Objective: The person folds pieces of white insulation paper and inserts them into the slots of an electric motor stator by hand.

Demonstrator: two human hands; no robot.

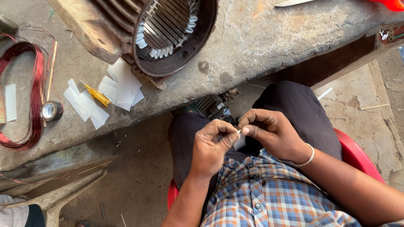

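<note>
A rough, pitted concrete worktop (261,38) carries a rusty, matt metal motor housing (139,29) at twelve o'clock, its slots lined with white paper. Smooth white paper slips (120,86) lie at ten o'clock around a glossy yellow plastic screwdriver (97,95). A coil of shiny red enamelled wire (33,92) sits at nine o'clock. Both hands (214,143) (269,130) pinch a thin white paper strip (238,132) above a soft checked cloth shirt (269,193) and a glossy red plastic chair (357,155).

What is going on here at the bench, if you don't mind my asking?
A seated person pinches a small white strip between the left hand and right hand, over the lap. On the concrete bench ahead lies an open motor stator with white slot liners, beside cut white paper pieces, a yellow screwdriver, a tape roll and a red copper wire coil.
</note>
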